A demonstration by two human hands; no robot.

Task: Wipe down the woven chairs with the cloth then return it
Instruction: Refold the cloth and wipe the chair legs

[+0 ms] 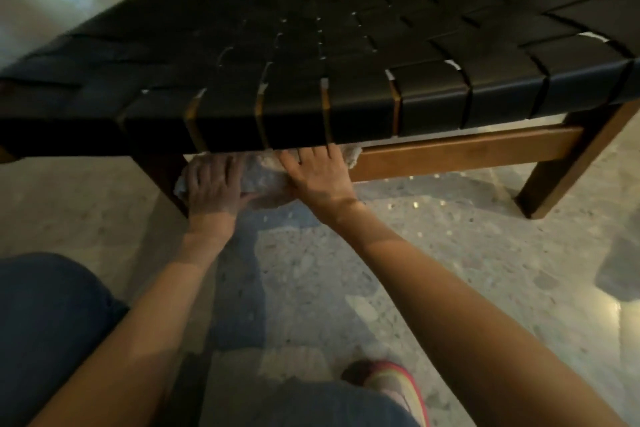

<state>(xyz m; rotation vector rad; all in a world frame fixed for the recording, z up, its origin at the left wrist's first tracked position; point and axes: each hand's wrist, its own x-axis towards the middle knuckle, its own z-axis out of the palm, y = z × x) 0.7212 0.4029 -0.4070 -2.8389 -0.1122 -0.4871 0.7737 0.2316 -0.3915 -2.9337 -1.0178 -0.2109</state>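
Observation:
A woven chair (346,45) with black straps and a brown wooden frame fills the upper view. A pale crumpled cloth (266,173) lies against the wooden front rail (467,152), just under the seat's front edge. My left hand (214,184) lies flat on the cloth's left part, its fingers stretched up toward the seat. On the cloth's right part, my right hand (318,173) presses with its fingers spread. Most of the cloth is hidden under both hands.
The chair's front right leg (568,166) stands on the speckled terrazzo floor (450,253). The left leg (166,184) is dark, beside my left hand. My blue-clad knee (52,322) is at lower left, a pink shoe (391,381) at bottom centre.

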